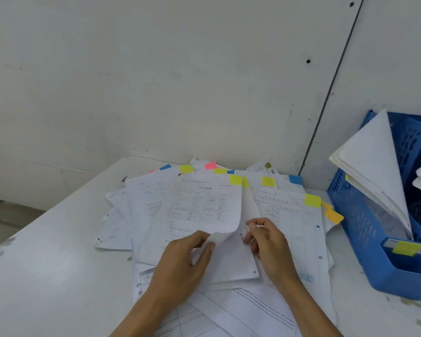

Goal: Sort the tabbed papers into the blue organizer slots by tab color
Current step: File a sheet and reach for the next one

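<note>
Near the back edge of the counter (46, 263), right of middle, lies the pile of tabbed papers (289, 215). It is fanned loose, with yellow, blue, pink and orange tabs poking out along the far side.

Step in hand: peeling the top sheet (199, 205) off the pile. Its yellow tab (235, 180) sits at the sheet's far right corner, and the near right corner is curled up off the pile. My left hand (182, 261) has a closed grip on the sheet's near edge, thumb on top. My right hand (270, 246) is just beside the curled corner, fingers curled in. I cannot tell if that grip has paper in it or only touches the edge (fingertips are hidden).

The blue organizer (355, 215) stands at the right edge of the counter, close to the pile. Filed papers (374, 161) lean in the slot nearest the pile, and a yellow marker (407, 248) sits on that slot's front lip.

To do it well, I judge:
- Take one sheet only, working the corner with the right fingers to split it from the one below before lifting.
- Lift low and flat, or the loose pile will likely drag along.
- Check the tab colour before moving; yellow should go to the yellow-marked slot.
- Hold the leaning papers back while sliding it in, so it does not buckle.
</note>
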